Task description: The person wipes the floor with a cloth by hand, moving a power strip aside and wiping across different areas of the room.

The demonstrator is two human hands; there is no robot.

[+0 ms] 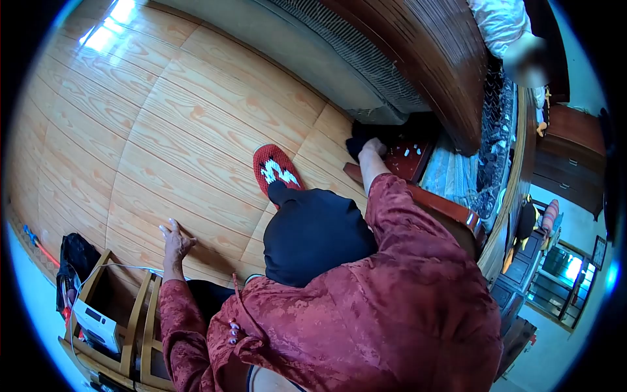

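My left hand (pixel 176 243) hangs over the wood-patterned floor (pixel 196 111), fingers spread, holding nothing. On the other side, my right hand (pixel 373 147) is closed on a black cloth (pixel 355 145), its fingers partly hidden. That hand is beside a dark red wooden surface (pixel 408 157) with several small white bits on it. Between my hands are my bent knee in dark trousers (pixel 317 235) and a red knitted slipper (pixel 275 171) with a white pattern.
A large brown wooden panel (pixel 418 52) and a pale mattress-like piece (pixel 307 59) stand at the upper right. Bluish cloth (pixel 450 173) lies beside them. At the lower left are a wooden rack (pixel 134 326), a white box (pixel 98 326) and a black bag (pixel 78 258).
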